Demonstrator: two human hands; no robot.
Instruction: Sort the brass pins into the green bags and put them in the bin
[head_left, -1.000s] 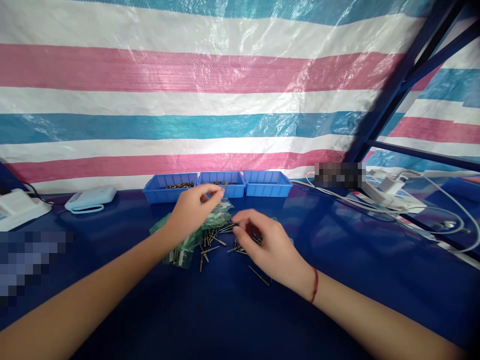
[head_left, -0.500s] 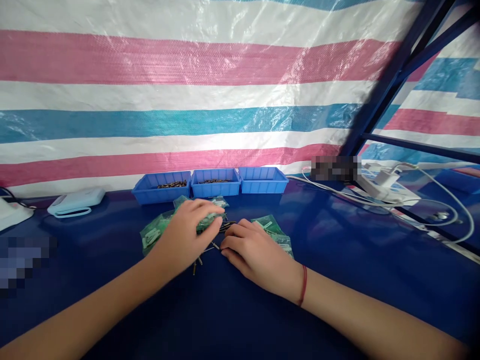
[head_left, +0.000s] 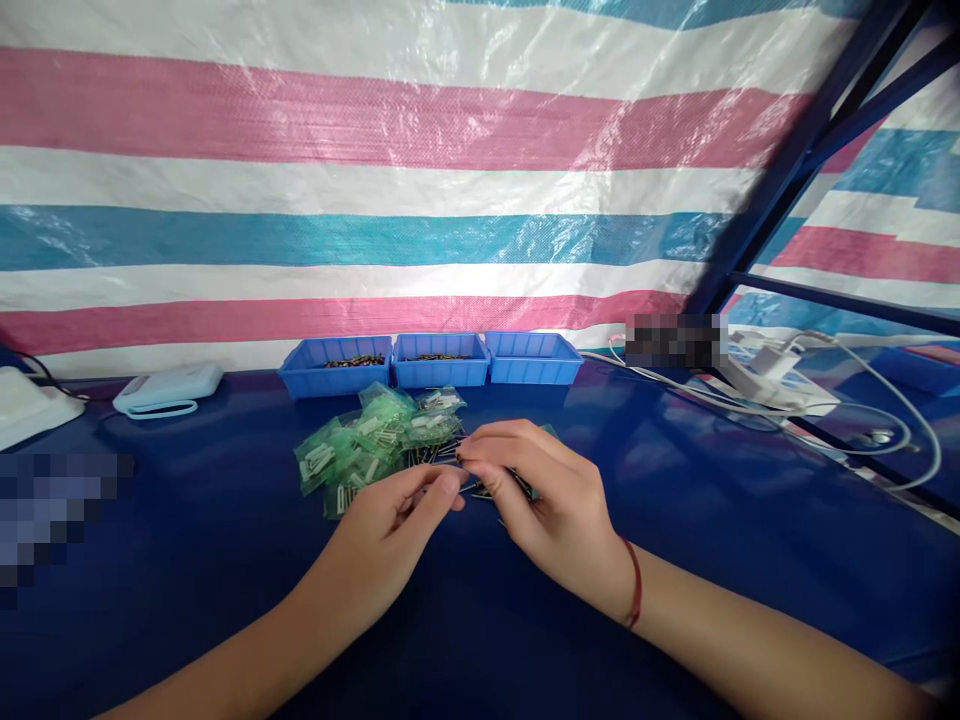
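Observation:
My left hand (head_left: pixel 390 530) and my right hand (head_left: pixel 540 495) meet above the blue table (head_left: pixel 225 560), fingertips almost touching. Both pinch small dark metal pins (head_left: pixel 435 455) taken from a loose pile that lies just beyond them. The right hand has a red string at the wrist. A heap of small green plastic bags (head_left: pixel 367 440) with parts inside lies to the left of the pile. How many pins each hand holds is hidden by the fingers.
Three blue bins (head_left: pixel 431 360) stand in a row at the back; the left and middle hold small dark parts. A white device (head_left: pixel 169 388) lies at the back left. White cables and chargers (head_left: pixel 787 385) run along the right. A striped tarp hangs behind.
My left hand has drawn back from the green bags toward me, and my right hand has lifted off the table. Both now pinch pins between them.

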